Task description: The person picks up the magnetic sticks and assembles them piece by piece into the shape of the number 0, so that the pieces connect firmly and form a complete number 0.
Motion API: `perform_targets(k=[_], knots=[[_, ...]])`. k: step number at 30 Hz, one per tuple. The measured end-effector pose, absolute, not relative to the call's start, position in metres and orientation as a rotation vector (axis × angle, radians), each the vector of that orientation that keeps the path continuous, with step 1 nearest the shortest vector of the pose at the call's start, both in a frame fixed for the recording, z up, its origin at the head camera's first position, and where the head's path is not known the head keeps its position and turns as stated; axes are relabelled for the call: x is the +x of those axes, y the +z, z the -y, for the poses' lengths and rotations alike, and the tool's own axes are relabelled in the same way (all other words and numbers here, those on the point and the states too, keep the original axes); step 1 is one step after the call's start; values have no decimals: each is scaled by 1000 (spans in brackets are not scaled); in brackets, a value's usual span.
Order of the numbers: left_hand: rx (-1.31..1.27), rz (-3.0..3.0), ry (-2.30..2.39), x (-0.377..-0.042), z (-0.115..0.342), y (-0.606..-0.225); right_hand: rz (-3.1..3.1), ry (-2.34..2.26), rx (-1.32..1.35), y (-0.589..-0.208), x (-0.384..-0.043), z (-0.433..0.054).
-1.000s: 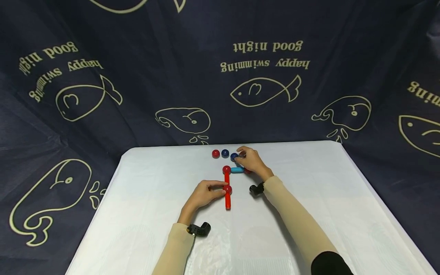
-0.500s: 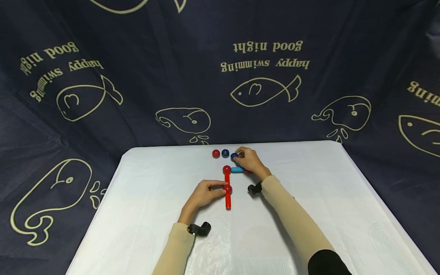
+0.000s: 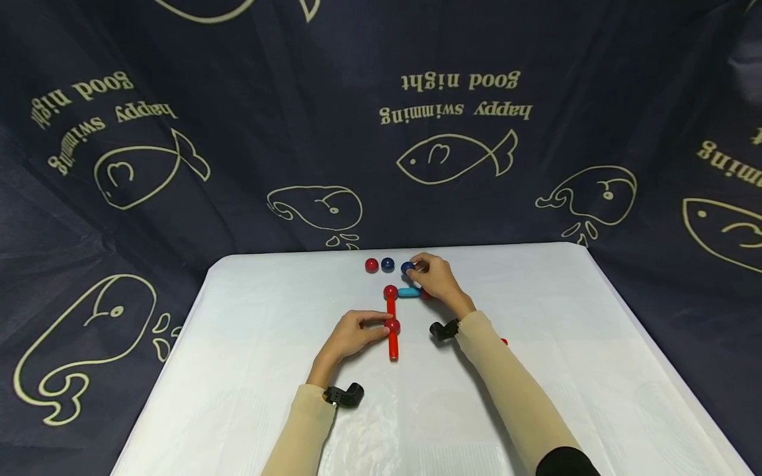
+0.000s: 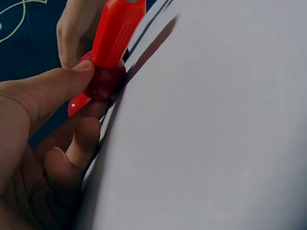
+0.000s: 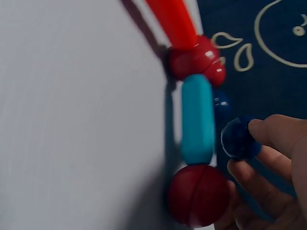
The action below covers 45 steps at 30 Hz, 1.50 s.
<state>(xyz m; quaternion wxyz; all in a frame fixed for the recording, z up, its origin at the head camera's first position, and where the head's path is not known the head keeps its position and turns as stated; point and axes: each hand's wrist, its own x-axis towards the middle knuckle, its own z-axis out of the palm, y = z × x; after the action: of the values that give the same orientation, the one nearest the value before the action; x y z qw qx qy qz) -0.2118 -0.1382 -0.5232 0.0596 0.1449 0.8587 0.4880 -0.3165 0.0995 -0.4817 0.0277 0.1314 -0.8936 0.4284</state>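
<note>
A red ball (image 3: 392,326) sits between two red rods, one toward the table's front (image 3: 393,347) and one farther back. My left hand (image 3: 351,332) pinches this ball between thumb and fingers, as the left wrist view shows. The back rod ends in another red ball (image 3: 390,292). From there a light blue rod (image 5: 197,120) runs right to a third red ball (image 5: 197,195), partly covered by my right hand in the head view. Behind that rod, my right hand (image 3: 437,276) pinches a dark blue ball (image 5: 238,138) between thumb and fingertips.
Near the back edge of the white table (image 3: 268,297) lie a loose red ball (image 3: 372,265) and another dark blue ball (image 3: 387,264). A small red piece (image 3: 504,342) peeks out beside my right sleeve. A dark printed cloth (image 3: 333,132) hangs behind the table.
My right hand has shifted the dark blue ball slightly to the right, widening its gap from the other blue ball. The left hand keeps its place on the red ball.
</note>
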Motion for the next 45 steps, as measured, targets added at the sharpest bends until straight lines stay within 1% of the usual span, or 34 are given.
perform_targets(k=[12, 21, 39, 45], knots=[[420, -2632, 1469, -212, 135, -524, 2601, 1503, 426, -474, -276, -99], [392, -2665, 1451, -211, 132, -522, 2574, 1488, 478, -473, -241, -99], [385, -2651, 1499, -209, 132, -523, 2646, 1525, 693, -478, -178, -102], [382, -2648, 1494, -209, 131, -521, 2648, 1514, 763, -482, -162, -107]])
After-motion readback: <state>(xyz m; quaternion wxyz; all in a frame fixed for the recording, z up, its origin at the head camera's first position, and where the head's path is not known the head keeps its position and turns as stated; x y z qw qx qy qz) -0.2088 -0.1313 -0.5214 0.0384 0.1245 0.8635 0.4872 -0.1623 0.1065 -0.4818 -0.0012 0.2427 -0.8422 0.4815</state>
